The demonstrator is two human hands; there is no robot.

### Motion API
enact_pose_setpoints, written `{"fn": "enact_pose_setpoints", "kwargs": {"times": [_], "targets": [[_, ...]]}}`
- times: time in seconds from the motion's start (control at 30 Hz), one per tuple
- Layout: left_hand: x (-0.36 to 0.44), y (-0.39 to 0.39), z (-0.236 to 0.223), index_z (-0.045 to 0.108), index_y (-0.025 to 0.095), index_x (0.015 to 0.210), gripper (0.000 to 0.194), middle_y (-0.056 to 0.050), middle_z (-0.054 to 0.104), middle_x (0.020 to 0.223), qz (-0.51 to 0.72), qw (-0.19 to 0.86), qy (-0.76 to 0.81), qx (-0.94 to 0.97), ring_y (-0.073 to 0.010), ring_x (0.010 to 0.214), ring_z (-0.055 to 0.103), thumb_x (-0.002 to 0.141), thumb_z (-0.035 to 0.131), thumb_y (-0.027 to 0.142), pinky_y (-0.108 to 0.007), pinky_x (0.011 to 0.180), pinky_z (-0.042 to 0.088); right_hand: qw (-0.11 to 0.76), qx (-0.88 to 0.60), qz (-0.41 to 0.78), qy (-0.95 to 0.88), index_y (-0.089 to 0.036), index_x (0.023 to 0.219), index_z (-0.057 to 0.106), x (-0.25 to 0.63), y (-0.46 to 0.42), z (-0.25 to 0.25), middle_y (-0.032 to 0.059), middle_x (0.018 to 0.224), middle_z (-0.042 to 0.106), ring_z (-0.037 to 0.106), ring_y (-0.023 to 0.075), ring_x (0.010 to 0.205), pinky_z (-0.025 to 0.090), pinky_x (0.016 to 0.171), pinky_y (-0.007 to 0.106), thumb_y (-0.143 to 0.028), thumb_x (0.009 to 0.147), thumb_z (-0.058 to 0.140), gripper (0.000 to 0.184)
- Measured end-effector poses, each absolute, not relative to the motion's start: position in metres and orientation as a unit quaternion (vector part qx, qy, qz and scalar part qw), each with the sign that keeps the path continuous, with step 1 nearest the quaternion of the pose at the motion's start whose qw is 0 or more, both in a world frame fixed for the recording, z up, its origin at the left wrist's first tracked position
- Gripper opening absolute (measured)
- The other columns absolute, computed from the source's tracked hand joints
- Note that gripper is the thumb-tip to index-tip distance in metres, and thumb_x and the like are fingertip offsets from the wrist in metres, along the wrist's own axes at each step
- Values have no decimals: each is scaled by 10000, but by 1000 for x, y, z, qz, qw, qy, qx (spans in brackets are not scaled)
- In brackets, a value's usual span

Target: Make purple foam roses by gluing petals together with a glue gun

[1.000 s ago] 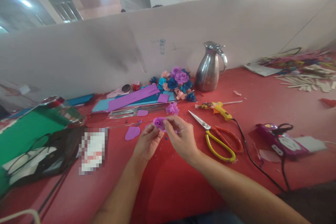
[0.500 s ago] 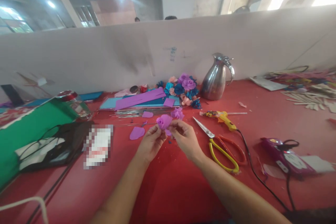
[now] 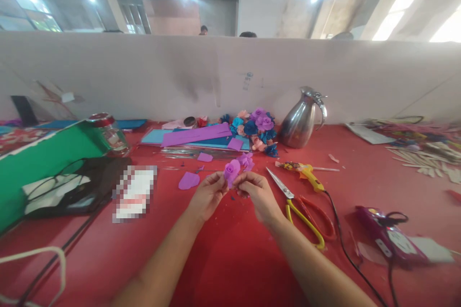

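Observation:
A purple paper flower [image 3: 231,171] with a rolled centre is held between my two hands over the red table [image 3: 230,259]. My left hand [image 3: 211,194] pinches its lower left side. On the lower right, my right hand [image 3: 256,193] has thumb and forefinger closed on the same flower. Just behind it lies another purple paper flower [image 3: 247,161]. Cut purple paper petals [image 3: 189,181] lie to the left of my left hand. Scissors [image 3: 288,192] with yellow and red handles rest to the right of my right hand.
A yellow glue gun [image 3: 306,172] with a black cord lies right of the scissors. Behind are paper flowers [image 3: 264,124], purple paper strips [image 3: 196,134] and a steel jug [image 3: 298,120]. A glass jar [image 3: 111,136] and green board [image 3: 61,163] stand left; a purple device [image 3: 389,237] sits right.
The view has tilted up slightly. The flower in my hands has turned, its rolled centre now more upright and facing me. Both hands still hold it.

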State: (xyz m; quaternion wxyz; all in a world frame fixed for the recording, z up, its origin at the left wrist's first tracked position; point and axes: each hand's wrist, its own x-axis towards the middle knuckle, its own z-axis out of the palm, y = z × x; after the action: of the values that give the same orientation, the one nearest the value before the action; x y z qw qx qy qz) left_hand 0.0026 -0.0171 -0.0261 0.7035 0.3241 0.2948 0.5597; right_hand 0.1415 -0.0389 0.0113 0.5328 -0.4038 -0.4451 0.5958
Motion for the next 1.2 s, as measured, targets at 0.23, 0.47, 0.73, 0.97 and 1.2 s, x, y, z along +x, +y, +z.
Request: {"fn": "enact_pose_setpoints", "kwargs": {"times": [0.23,0.47,0.73,0.97,1.2], "targets": [[1,-16,-25,638,149,632,226,29,527,566,582,712,281,276,-58,542,444,558,844,204,-192,530,346,519,-227,632,-528,-184,402,570,174,-43,24,-12,380,421,347,96,417,266,448,243,-183,544,459,180],[3,-17,-26,638,136,615,192,22,538,572,577,716,263,292,-64,537,467,595,822,188,-202,542,378,588,-428,488,-482,-190,741,708,173,-27,21,-13,572,609,468,97,489,349,471,215,-253,635,662,131],[5,-20,-25,692,130,705,150,4,566,609,564,711,273,320,-77,559,493,637,798,212,-214,566,400,516,-428,462,-581,-202,813,740,144,-32,-2,27,775,721,622,171,677,465,609,265,-259,700,642,160],[4,-20,-25,671,130,654,180,11,563,601,562,698,293,333,-79,574,495,605,818,221,-210,570,390,530,-425,428,-596,-228,785,754,147,-31,-4,18,774,722,620,170,673,457,578,252,-225,709,643,135],[6,-21,-20,683,138,665,205,15,573,610,566,676,314,352,-78,579,486,587,829,259,-209,579,386,520,-418,363,-650,-247,817,765,149,-32,-2,13,753,712,617,169,670,456,594,255,-185,748,615,176]]}}
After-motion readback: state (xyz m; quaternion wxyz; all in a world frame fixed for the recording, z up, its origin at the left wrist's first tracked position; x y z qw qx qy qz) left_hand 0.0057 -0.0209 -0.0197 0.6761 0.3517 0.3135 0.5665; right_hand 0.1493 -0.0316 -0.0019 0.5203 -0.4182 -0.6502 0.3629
